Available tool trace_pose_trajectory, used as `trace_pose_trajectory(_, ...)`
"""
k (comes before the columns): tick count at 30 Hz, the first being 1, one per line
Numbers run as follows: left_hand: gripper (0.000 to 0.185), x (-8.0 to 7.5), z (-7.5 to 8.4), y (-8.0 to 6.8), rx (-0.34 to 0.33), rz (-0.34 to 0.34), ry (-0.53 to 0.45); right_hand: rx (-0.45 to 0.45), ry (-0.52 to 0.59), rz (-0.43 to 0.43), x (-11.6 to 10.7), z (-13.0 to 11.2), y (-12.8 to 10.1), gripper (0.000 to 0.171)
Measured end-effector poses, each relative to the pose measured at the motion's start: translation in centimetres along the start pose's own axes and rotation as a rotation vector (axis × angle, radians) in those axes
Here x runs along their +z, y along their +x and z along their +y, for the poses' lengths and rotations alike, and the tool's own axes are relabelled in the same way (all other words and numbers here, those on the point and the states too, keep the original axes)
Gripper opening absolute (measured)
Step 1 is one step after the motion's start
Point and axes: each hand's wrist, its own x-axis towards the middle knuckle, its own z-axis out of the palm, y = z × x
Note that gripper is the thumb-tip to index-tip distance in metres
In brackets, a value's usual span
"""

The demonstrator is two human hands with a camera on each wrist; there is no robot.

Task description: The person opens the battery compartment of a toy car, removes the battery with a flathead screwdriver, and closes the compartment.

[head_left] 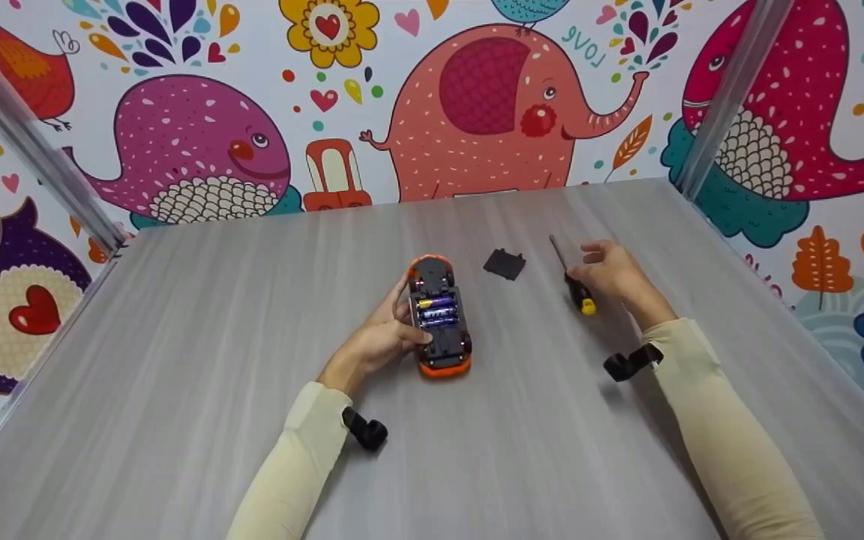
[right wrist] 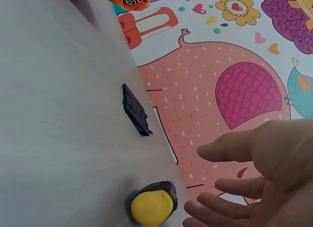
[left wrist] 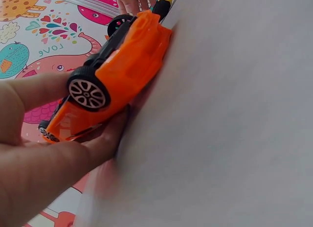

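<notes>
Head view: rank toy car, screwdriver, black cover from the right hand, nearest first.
From the right hand:
1. Screwdriver, just to its left.
2. Black cover, farther left, lying between screwdriver and car.
3. Toy car, farthest left, upside down in the left hand.

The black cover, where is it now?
In the head view, right of centre, the black cover lies on the table between the toy car and the screwdriver.

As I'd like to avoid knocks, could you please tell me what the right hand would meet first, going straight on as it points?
Probably the screwdriver, whose shaft lies just ahead of the right hand in the head view; height is unclear, so it might pass above.
</notes>
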Motion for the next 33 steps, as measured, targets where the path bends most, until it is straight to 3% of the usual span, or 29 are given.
trace_pose_trajectory(11,0.116,0.1,0.0,0.0,-0.011,0.026,0.015,0.052,-0.079,-0.058,0.4,1.1,0.5,0.07)
trace_pose_trajectory(33,0.116,0.2,0.1,0.0,-0.011,0.026,0.0,0.091,-0.11,-0.021,1.5,1.3,0.8,0.068)
